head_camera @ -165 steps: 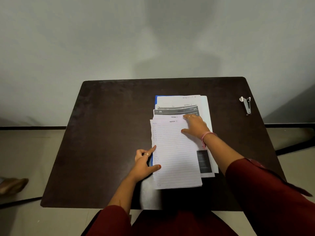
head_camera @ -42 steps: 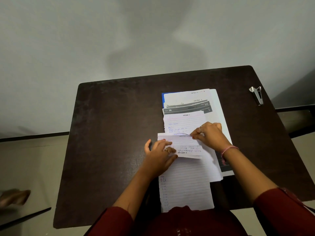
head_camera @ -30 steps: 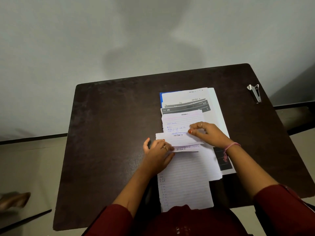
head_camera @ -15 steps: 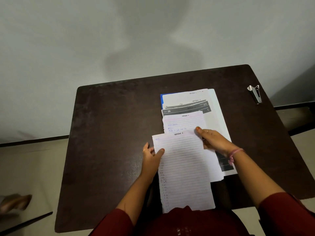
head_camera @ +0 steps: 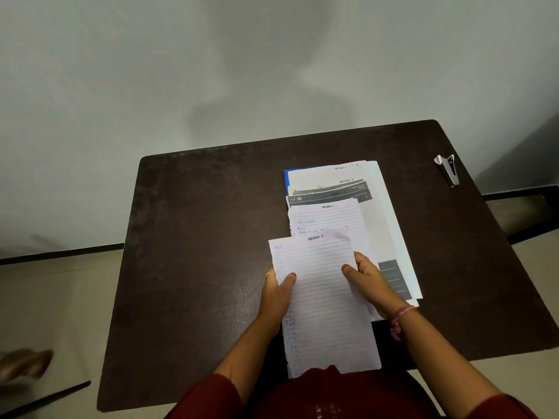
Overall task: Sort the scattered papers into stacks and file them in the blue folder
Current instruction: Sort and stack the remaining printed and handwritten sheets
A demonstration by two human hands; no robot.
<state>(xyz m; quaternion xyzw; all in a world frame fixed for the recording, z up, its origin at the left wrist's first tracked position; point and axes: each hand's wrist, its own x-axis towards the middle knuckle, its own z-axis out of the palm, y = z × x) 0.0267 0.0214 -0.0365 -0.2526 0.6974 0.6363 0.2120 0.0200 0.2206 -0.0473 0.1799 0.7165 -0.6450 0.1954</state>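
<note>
A lined sheet headed "Section 1" (head_camera: 320, 285) is held over the table's near edge. My left hand (head_camera: 276, 293) grips its left edge with the thumb on top. My right hand (head_camera: 364, 281) grips its right edge the same way. Beyond it lies a fanned stack of papers (head_camera: 329, 217), lined and printed sheets, overlapping each other. A blue folder (head_camera: 286, 179) lies under that stack, with only its top left corner showing.
The dark brown table (head_camera: 196, 237) has bare surface to the left of the papers. A metal staple remover (head_camera: 447, 170) lies near the far right corner. A grey wall stands behind the table, floor on both sides.
The folded-over lined sheet was flattened out. Both hands moved from its top down to its side edges, and the sheet has shifted slightly toward me.
</note>
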